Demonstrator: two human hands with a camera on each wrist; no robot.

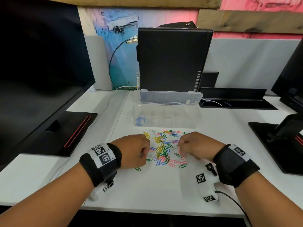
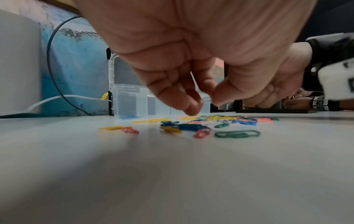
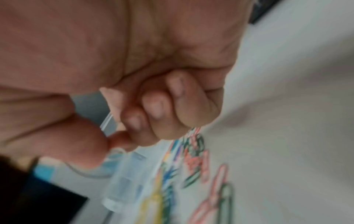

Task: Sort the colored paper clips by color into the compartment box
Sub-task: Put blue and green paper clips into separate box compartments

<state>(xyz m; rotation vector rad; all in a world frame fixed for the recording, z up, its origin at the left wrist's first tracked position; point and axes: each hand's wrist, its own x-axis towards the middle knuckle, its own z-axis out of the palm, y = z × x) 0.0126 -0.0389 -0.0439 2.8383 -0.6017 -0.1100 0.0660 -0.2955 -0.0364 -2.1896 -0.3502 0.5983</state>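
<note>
A white desk [image 1: 147,190] carries 2 dark monitors, a black computer case at 12 o'clock and the clear compartment box [image 1: 165,117], lid open. Blue clips [image 1: 140,121] sit in its 9 o'clock compartment. The mixed pile [image 1: 164,149] lies between left hand [image 1: 133,151] and right hand [image 1: 199,146]; both curl, contents untellable. Tangled clips risk dragging wrong colours along.
</note>
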